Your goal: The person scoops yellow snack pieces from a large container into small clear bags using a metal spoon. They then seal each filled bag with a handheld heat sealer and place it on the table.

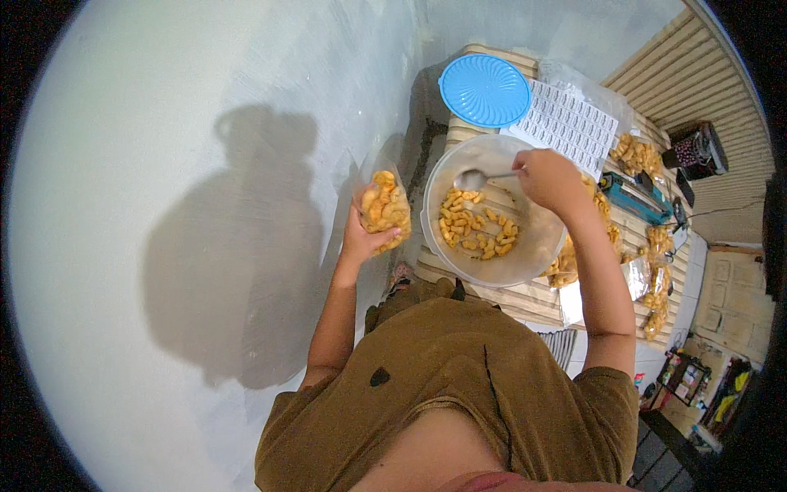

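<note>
My left hand (363, 237) holds a clear plastic bag (385, 212) filled with curved yellow-orange snack pieces, upright near the wall. My right hand (550, 178) grips the handle of a metal spoon (472, 179) over a large translucent plastic tub (433, 160). The spoon's bowl is inside the tub, above a scattered layer of the same snack pieces (476, 227). Whether the spoon carries anything cannot be told. My right forearm covers part of the tub's right rim and some of the bags beyond it.
A round blue lid (486, 90) overlaps sheets of printed labels (565, 120) behind the tub. Filled snack bags (658, 283) lie at the right, near a teal bag sealer (636, 198). A dark container (698, 150) stands farther back. The wall (276, 184) is close on my left.
</note>
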### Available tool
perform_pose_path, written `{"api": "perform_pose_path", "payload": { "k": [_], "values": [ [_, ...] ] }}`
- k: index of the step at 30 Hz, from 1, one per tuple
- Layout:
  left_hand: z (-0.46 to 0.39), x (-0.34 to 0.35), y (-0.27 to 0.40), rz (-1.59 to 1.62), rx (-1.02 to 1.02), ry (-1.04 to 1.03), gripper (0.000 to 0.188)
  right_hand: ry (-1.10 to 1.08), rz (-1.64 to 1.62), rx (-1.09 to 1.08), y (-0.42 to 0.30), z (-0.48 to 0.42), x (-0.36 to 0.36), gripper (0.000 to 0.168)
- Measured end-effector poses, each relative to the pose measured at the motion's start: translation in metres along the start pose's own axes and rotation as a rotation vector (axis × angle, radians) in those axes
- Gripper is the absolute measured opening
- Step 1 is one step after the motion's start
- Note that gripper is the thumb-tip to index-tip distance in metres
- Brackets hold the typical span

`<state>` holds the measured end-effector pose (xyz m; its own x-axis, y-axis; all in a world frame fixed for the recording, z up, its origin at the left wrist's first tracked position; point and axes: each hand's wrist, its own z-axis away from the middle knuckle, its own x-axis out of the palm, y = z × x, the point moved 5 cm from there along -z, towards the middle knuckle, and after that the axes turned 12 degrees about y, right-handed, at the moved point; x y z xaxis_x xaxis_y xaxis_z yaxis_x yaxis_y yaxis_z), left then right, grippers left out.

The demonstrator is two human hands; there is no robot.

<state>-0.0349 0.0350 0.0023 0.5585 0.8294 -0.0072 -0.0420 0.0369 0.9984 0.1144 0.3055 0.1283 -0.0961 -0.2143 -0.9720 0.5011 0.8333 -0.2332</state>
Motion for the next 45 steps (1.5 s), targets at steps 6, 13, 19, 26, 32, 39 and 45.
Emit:
{"api": "perform_pose_path", "payload": {
  "k": [6, 13, 19, 26, 32, 39, 45],
  "values": [
    [-0.002, -0.009, -0.029, 0.009, -0.053, 0.031, 0.084, -0.247, 0.25, -0.012, 0.026, -0.011, 0.113, 0.018],
    [-0.006, -0.003, -0.017, -0.024, -0.075, 0.005, 0.079, -0.342, 0.338, -0.051, 0.024, -0.02, 0.16, 0.018],
    [-0.004, -0.003, -0.022, -0.02, -0.087, 0.016, 0.081, -0.406, 0.243, -0.047, 0.029, -0.017, 0.203, 0.019],
    [-0.006, 0.001, -0.02, -0.004, -0.006, -0.042, 0.078, -0.491, 0.077, -0.037, 0.048, -0.018, 0.256, 0.017],
    [-0.004, 0.002, -0.015, -0.076, 0.005, -0.025, 0.076, -0.527, -0.001, -0.159, 0.056, -0.028, 0.255, 0.017],
    [-0.001, 0.008, 0.009, -0.152, 0.061, 0.003, 0.075, -0.723, -0.102, -0.084, 0.051, -0.029, 0.22, 0.021],
    [-0.005, 0.008, 0.005, -0.215, 0.119, -0.016, 0.075, -0.65, -0.212, -0.063, 0.057, -0.024, 0.188, 0.019]
  ]
}}
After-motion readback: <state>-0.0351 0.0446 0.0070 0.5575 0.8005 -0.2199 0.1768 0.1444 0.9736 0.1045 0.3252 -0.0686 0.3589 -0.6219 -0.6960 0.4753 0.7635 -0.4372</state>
